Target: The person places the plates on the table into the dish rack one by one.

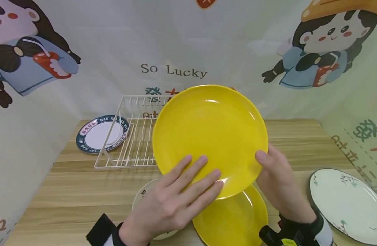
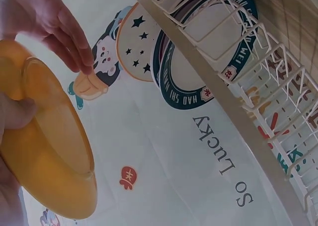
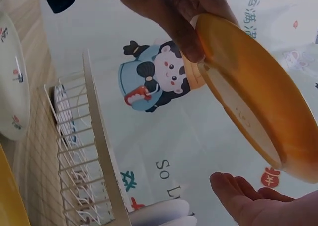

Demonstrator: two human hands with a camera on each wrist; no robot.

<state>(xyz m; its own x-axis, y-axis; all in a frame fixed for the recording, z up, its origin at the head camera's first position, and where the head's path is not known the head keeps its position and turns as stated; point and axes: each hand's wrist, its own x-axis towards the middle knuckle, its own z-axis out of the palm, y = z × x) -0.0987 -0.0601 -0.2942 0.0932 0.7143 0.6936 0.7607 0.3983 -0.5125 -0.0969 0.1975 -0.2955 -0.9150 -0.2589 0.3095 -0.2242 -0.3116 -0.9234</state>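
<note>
A glossy yellow plate (image 1: 211, 131) is raised in the middle of the head view, its inner face turned up and toward me. My right hand (image 1: 275, 182) grips its right edge, thumb over the rim. Across the plate's lower left part lie the fairly straight fingers of my left hand (image 1: 176, 200). The right wrist view shows the orange-looking underside and foot ring of this plate (image 3: 258, 97). Beneath it, a second yellow plate (image 1: 234, 218) sits on the table. A pale patterned plate (image 1: 143, 191) is mostly hidden under my left hand.
A white wire dish rack (image 1: 125, 166) stands behind the raised plate, which covers its right part. At its left end is a white plate with a dark lettered rim (image 1: 94, 135); a star-patterned plate (image 2: 134, 42) shows beside it. An oval floral plate (image 1: 348, 205) lies at the right.
</note>
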